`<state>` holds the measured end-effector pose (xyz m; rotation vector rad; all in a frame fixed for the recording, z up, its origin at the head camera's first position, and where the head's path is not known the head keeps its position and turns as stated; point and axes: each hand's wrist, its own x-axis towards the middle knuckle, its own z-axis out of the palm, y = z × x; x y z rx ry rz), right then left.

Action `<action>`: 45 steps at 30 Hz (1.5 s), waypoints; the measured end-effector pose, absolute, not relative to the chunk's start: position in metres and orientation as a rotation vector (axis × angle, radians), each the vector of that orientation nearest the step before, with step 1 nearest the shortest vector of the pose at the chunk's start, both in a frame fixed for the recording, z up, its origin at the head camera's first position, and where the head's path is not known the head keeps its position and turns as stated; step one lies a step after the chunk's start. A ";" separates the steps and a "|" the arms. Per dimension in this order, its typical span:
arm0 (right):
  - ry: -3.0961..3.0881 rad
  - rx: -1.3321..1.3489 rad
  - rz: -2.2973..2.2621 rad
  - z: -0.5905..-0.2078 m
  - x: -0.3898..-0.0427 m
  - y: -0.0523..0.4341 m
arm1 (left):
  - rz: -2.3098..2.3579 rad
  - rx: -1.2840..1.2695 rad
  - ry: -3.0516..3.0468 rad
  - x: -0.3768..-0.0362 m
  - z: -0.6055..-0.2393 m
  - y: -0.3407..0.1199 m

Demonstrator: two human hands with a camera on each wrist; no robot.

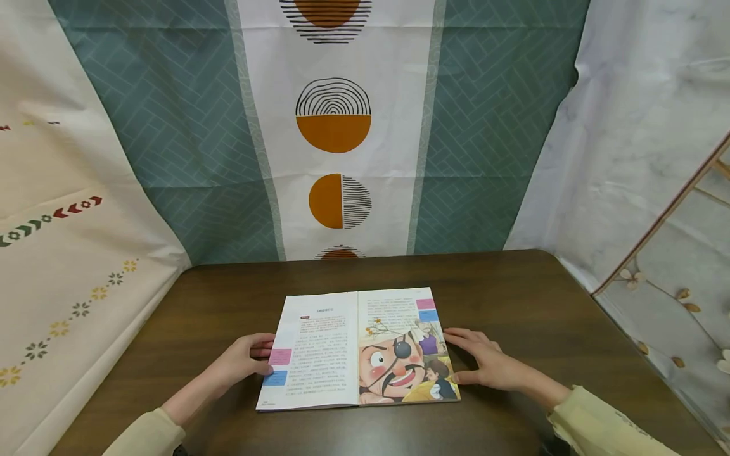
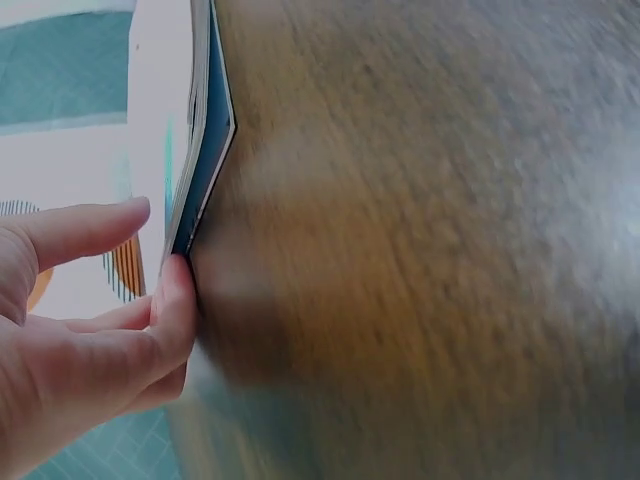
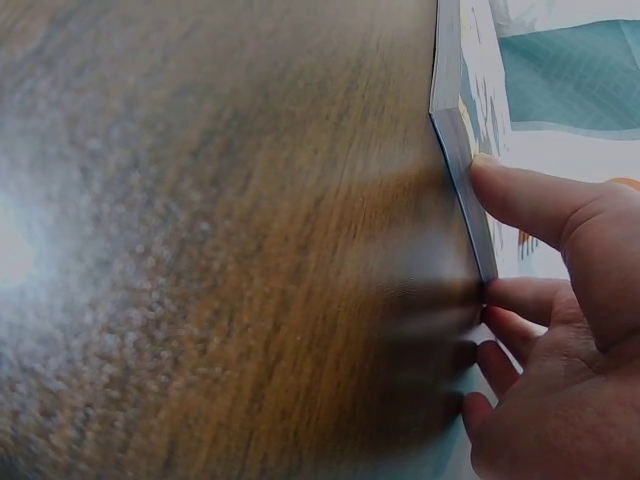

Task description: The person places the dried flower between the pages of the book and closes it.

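Note:
An open book (image 1: pixel 322 354) lies on the brown table, its left page mostly printed text. Its right page has a large cartoon face with an eye patch (image 1: pixel 393 370). At the book's left edge is my left hand (image 1: pixel 248 356), fingers bent beside the edge and thumb over the page margin. In the left wrist view, fingertips (image 2: pixel 178 275) are right at the cover edge, while the thumb stands apart from them. My right hand (image 1: pixel 485 362) is at the opposite edge with its fingers spread. Its thumb (image 3: pixel 510 190) touches the book's side in the right wrist view.
The brown table (image 1: pixel 513 304) extends around the book on all sides. Behind it hangs a green and white cloth (image 1: pixel 342 145) with orange circles. Patterned pale cloths (image 1: pixel 74 272) flank the left side, and a marbled flowered cloth (image 1: pixel 656 126) hangs at the right.

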<state>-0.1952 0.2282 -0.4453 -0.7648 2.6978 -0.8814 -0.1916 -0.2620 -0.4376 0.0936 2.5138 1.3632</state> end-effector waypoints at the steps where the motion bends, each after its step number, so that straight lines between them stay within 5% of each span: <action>1: 2.692 -0.764 -0.883 -0.445 -0.195 0.228 | 1.368 0.091 2.506 -0.192 -0.438 -0.262; 20: 2.665 -0.745 -0.897 -0.445 -0.195 0.230 | 1.448 0.009 2.430 -0.194 -0.439 -0.265; 45: 2.704 -0.735 -0.883 -0.448 -0.198 0.231 | 1.602 0.449 2.264 -0.192 -0.426 -0.286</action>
